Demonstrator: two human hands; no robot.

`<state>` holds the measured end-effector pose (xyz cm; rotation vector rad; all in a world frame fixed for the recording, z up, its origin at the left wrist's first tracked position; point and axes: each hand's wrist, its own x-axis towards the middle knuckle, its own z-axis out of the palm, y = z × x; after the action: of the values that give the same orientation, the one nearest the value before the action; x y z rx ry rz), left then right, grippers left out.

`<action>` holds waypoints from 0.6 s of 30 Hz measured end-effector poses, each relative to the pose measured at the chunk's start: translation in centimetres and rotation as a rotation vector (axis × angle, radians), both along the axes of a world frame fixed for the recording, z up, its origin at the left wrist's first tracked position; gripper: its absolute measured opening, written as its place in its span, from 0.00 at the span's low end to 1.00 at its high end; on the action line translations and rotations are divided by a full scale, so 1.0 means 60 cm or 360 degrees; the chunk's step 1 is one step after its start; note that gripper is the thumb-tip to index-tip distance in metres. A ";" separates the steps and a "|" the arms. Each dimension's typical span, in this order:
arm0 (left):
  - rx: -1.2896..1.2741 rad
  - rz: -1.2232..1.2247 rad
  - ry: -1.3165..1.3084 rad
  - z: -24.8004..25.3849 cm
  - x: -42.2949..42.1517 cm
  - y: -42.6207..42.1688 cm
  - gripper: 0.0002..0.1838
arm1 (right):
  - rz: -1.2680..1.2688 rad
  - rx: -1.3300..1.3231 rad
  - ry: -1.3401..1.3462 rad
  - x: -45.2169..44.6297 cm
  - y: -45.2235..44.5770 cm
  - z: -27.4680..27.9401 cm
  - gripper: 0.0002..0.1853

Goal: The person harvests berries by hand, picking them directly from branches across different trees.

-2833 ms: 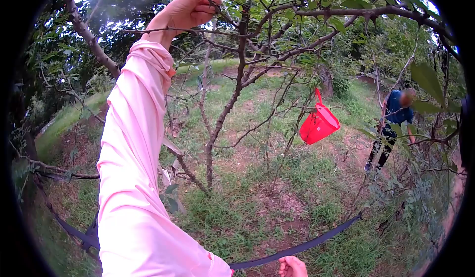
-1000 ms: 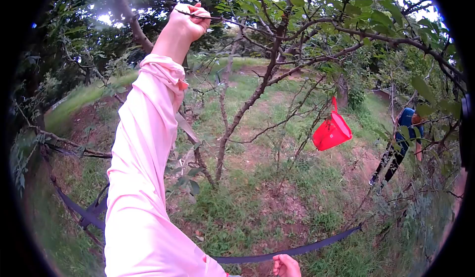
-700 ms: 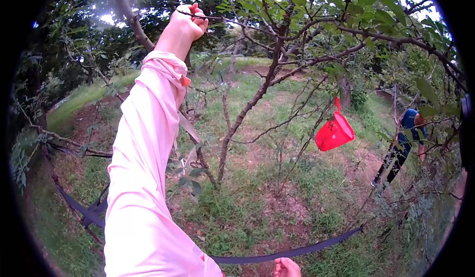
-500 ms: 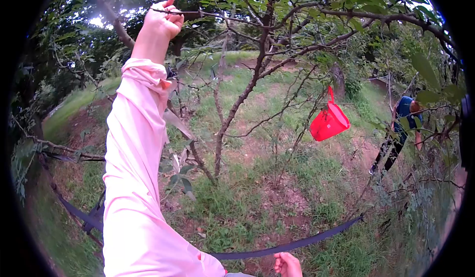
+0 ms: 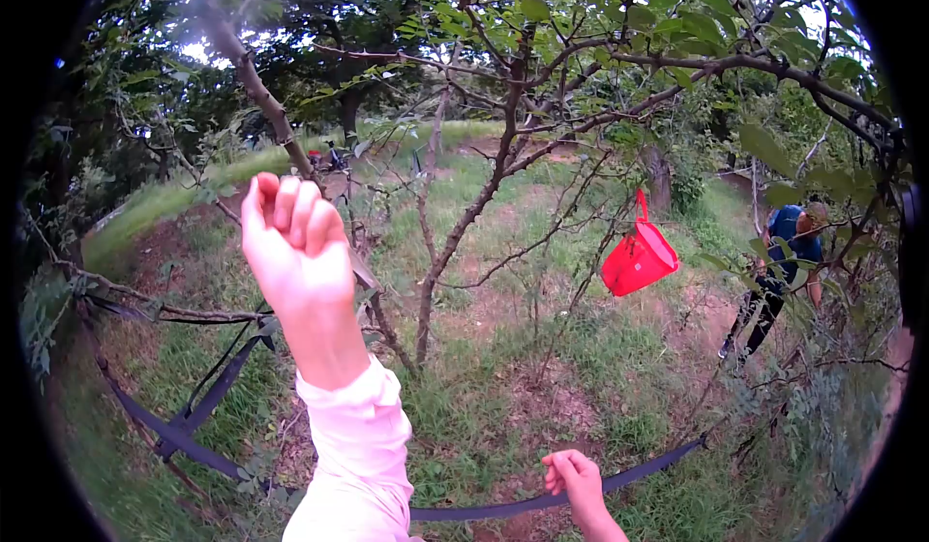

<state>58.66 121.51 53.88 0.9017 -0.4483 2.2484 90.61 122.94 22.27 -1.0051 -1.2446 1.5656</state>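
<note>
My left hand [image 5: 298, 237], at the end of a pink sleeve [image 5: 358, 445], is raised left of centre with its fingers curled closed. Whatever it may hold is hidden. It is in front of a thorny tree and touches no branch that I can make out. The thin branch [image 5: 387, 56] is above it, apart from it. My right hand [image 5: 573, 476] is low, right of centre, over the dark strap [image 5: 639, 470]. Its fingers are bent together, and what they may hold is too small to see.
A red bucket [image 5: 639, 263] hangs tilted from a branch right of centre. Further right, a person in a blue top [image 5: 789, 237] bends over among foliage. Crossed dark straps [image 5: 179, 433] are at the lower left. Thorny branches [image 5: 735, 61] spread across the top right.
My left hand has come down and away from the thin branch that it held. My right hand has risen a little into view. The person at the right has shifted slightly.
</note>
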 end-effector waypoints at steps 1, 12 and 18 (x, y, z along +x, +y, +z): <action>-0.0014 0.0019 -0.0076 -0.036 0.038 -0.015 0.13 | -0.0008 0.0149 0.0008 -0.008 0.017 0.035 0.12; -0.1045 -0.1711 -0.0439 -0.396 0.182 -0.049 0.11 | -0.0096 0.1211 0.0095 -0.090 0.062 0.313 0.10; -0.1388 -0.1372 -0.0645 -0.459 0.198 -0.104 0.09 | -0.0006 0.1228 0.0112 -0.119 0.055 0.294 0.09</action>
<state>70.56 115.29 26.32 -0.2013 0.0248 1.5231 83.46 126.23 39.89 -0.4431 -1.6029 0.9546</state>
